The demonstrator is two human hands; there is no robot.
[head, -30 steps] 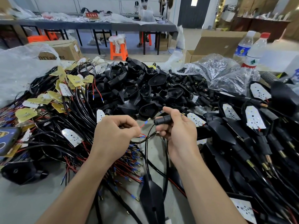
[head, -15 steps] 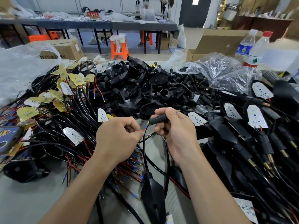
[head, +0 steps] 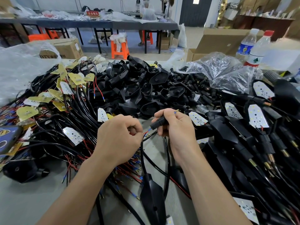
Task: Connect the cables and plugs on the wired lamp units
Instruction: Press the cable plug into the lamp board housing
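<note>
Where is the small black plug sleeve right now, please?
In the head view, just right of centre, the black plug sleeve is gripped in the right hand, opposite the left hand pinching a red wire.

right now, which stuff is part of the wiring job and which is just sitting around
In the job: black plug sleeve in right hand; red wire pinched by left hand; black lamp housing.
Lying about: red-capped water bottle; cardboard box; orange stool.

Left hand point(head: 119, 138): fingertips tucked under, grip on red wire point(head: 146, 132) mostly hidden.
Black plug point(head: 158, 123): middle covered by right hand point(head: 176, 129) fingers.
Lamp housing point(head: 153, 200): cut off at lower edge.
Blue object point(head: 7, 138): cropped at left edge.
Bottles point(head: 258, 52): blurred, upper right.
</note>
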